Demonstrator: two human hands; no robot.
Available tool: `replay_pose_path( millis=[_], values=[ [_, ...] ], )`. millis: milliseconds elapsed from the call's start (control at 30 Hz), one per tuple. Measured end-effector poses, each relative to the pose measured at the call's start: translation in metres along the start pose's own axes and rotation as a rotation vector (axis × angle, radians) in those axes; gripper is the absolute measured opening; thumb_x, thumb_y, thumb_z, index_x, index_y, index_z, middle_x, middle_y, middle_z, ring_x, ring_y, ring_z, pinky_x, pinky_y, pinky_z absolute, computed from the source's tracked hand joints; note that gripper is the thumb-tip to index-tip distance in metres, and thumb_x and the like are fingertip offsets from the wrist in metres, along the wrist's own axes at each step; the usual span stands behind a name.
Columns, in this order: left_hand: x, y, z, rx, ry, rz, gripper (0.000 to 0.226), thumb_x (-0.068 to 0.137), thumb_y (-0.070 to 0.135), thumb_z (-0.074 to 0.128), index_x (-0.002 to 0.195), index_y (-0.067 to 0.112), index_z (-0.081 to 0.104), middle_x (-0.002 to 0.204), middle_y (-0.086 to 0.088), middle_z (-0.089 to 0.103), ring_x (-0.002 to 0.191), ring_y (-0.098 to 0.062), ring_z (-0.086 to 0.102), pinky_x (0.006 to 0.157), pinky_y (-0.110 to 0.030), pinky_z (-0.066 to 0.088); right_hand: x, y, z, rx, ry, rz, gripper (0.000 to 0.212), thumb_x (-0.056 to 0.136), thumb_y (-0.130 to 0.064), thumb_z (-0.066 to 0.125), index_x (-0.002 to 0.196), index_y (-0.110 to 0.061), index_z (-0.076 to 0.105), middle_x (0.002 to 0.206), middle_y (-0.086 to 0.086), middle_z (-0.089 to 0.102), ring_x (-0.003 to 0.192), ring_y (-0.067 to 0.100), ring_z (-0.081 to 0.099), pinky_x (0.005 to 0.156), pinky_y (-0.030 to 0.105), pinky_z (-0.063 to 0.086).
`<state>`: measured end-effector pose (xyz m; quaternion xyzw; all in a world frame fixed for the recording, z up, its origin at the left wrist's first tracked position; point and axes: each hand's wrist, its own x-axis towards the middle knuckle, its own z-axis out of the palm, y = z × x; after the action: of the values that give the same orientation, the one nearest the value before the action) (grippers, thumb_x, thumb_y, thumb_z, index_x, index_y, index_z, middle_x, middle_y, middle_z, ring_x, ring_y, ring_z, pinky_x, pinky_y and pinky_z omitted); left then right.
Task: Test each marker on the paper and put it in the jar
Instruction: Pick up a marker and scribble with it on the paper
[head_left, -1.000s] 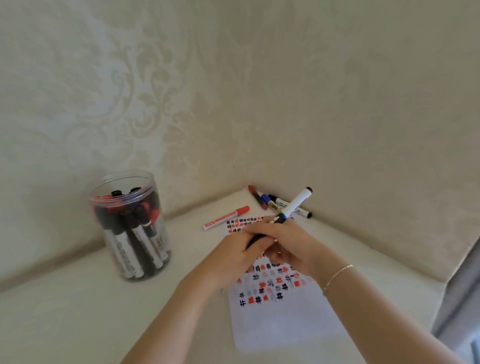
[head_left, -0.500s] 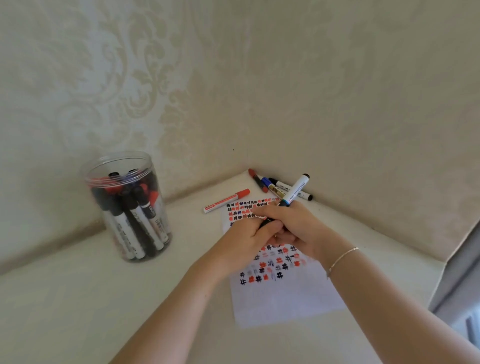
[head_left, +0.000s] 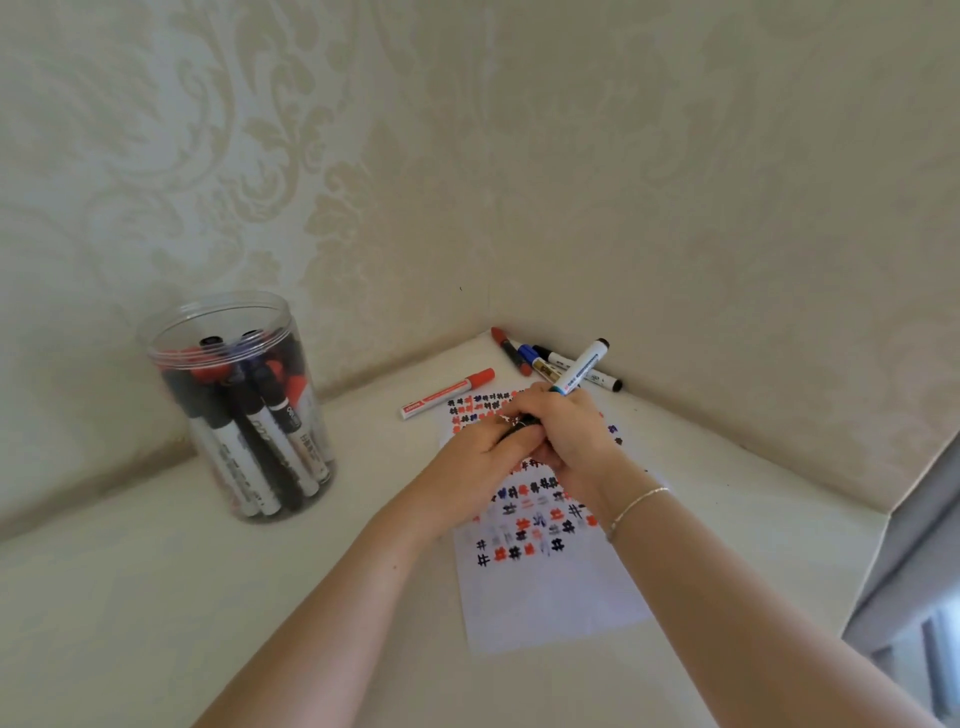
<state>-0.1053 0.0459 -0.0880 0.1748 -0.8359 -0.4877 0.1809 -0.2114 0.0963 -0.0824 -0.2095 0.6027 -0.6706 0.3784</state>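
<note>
My right hand grips a white marker with a black end, its barrel sticking up and away to the right. My left hand meets it at the marker's lower end, fingers curled round the dark cap there. Both hands hover over a white paper covered with red, black and blue hash marks. A clear plastic jar stands at the left, holding several black and red markers upright. The marker's tip is hidden between my hands.
A red-capped white marker lies left of the paper's top. Three more markers lie in the corner where two patterned walls meet. The table's right edge drops off beside a grey surface.
The hands have stayed together on the marker over the paper, shifting only a little. The camera tilted, so the jar and paper sit higher in view.
</note>
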Motion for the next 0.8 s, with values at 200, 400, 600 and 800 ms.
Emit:
replay_pose_path(
  millis=[200, 400, 600, 800],
  values=[
    [-0.020, -0.005, 0.009, 0.500, 0.057, 0.115, 0.038, 0.096, 0.045, 0.040, 0.101, 0.012, 0.060, 0.098, 0.007, 0.049, 0.076, -0.006, 0.054, 0.067, -0.018, 0.049, 0.026, -0.033, -0.048, 0.101, 0.455, 0.169, 0.011, 0.089, -0.007, 0.054, 0.095, -0.009, 0.047, 0.078, 0.003, 0.051, 0.047, 0.006, 0.036, 0.041, 0.015, 0.035],
    [-0.005, -0.011, 0.000, 0.604, 0.093, -0.008, 0.034, 0.096, 0.052, 0.036, 0.089, 0.022, 0.051, 0.089, 0.009, 0.044, 0.071, -0.002, 0.047, 0.063, -0.017, 0.038, 0.019, -0.028, -0.037, -0.001, 0.398, 0.136, 0.015, 0.085, -0.010, 0.061, 0.089, -0.010, 0.046, 0.064, 0.000, 0.044, 0.042, 0.006, 0.032, 0.036, 0.017, 0.030],
    [0.007, -0.016, -0.014, 0.632, 0.018, -0.147, 0.033, 0.099, 0.045, 0.038, 0.081, 0.021, 0.051, 0.086, 0.003, 0.051, 0.065, -0.007, 0.048, 0.056, -0.019, 0.036, 0.003, 0.000, -0.042, 0.072, 0.301, 0.156, 0.020, 0.084, -0.017, 0.069, 0.089, -0.009, 0.052, 0.054, 0.000, 0.049, 0.030, 0.006, 0.035, 0.029, 0.017, 0.029],
    [0.034, -0.015, -0.008, 0.619, -0.057, -0.141, 0.030, 0.100, 0.039, 0.041, 0.076, 0.022, 0.046, 0.070, 0.003, 0.052, 0.057, -0.010, 0.045, 0.053, -0.024, 0.036, -0.031, 0.018, -0.053, -0.220, 0.128, -0.016, 0.028, 0.078, -0.023, 0.078, 0.075, -0.012, 0.052, 0.050, 0.000, 0.046, 0.041, 0.012, 0.038, 0.041, 0.024, 0.036]
  ],
)
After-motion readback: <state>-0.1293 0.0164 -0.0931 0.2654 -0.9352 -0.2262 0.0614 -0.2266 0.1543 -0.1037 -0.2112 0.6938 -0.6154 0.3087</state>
